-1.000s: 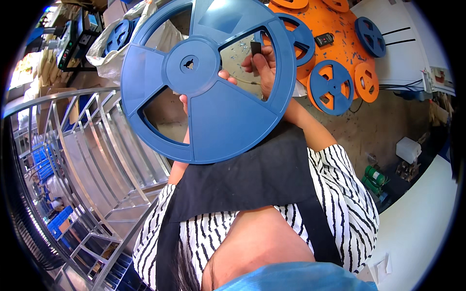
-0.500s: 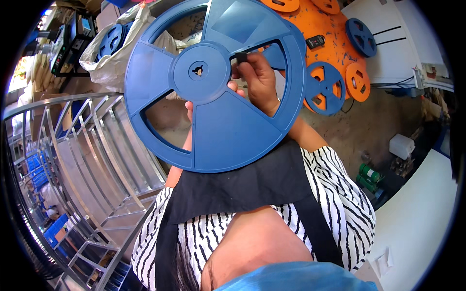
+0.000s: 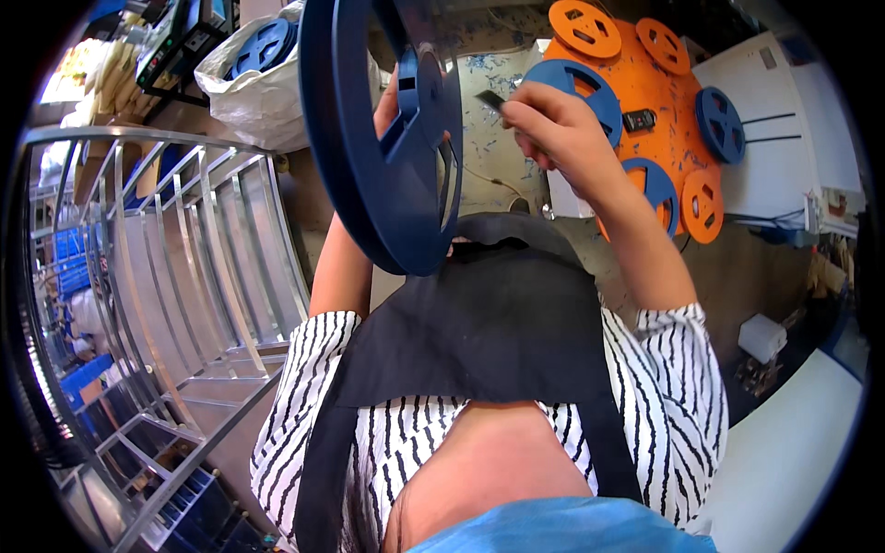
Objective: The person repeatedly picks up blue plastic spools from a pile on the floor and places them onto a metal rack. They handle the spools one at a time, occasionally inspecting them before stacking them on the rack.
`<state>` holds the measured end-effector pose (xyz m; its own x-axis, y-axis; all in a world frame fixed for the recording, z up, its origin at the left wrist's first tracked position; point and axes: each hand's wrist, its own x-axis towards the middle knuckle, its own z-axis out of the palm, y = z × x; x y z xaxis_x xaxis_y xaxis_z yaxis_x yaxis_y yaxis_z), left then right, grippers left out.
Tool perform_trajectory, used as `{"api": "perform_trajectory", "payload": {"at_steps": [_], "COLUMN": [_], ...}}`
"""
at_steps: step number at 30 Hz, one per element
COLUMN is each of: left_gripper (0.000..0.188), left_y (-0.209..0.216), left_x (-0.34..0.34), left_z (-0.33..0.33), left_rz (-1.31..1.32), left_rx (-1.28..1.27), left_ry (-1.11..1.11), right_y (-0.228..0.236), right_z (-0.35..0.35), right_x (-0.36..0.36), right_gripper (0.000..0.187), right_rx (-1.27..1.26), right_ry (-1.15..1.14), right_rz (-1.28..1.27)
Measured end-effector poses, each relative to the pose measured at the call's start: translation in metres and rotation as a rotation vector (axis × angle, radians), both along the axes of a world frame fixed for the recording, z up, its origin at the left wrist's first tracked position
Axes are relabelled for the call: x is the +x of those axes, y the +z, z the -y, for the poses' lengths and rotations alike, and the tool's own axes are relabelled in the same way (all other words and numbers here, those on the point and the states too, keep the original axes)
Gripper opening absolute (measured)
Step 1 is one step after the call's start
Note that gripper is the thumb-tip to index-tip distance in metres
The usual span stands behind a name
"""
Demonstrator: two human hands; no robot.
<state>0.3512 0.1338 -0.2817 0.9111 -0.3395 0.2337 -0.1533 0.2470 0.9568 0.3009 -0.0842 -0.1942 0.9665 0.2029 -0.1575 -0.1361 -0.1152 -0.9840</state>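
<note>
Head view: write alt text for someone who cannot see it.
A person's left hand holds a large blue reel, steeply tilted, while the right hand pinches a small dark flat piece. Beyond, blue reels and orange reels lie on or around an orange surface.

Holding a large blue plastic reel (image 3: 410, 182) in the left hand (image 3: 387, 103), a small dark flat piece (image 3: 491, 100) in the right hand (image 3: 558, 129).
Standing the reel upright on edge, steeply angled to view, showing two round flanges with a groove between, a central hub and cut-out windows beside solid panels, running past the upper edge; pinching the slim piece by one end, pointing it up and left toward the reel's rim, leaving a visible gap.
</note>
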Motion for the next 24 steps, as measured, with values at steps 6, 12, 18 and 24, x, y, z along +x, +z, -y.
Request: {"api": "perform_trajectory", "payload": {"at_steps": [6, 12, 18, 24], "left_gripper": [0.061, 0.059, 0.064, 0.076], "left_y": [-0.007, -0.012, -0.011, -0.016], "left_x": [-0.007, -0.019, -0.020, -0.023], "left_z": [0.000, 0.003, 0.012, 0.016], "left_rz": [-0.051, -0.071, -0.097, -0.106], "left_rx": [-0.014, 0.015, 0.046, 0.028], "left_ry": [-0.043, -0.083, -0.110, -0.107], "right_y": [0.031, 0.047, 0.062, 0.075], "right_z": [-0.024, -0.016, -0.004, 0.004], "right_x": [0.011, 0.006, -0.006, -0.030], "right_gripper": [0.028, 0.026, 0.025, 0.024], "right_rx": [-0.381, -0.495, -0.464, -0.268], "right_ry": [0.287, 0.416, 0.499, 0.456], "right_rz": [0.236, 0.186, 0.112, 0.005]}}
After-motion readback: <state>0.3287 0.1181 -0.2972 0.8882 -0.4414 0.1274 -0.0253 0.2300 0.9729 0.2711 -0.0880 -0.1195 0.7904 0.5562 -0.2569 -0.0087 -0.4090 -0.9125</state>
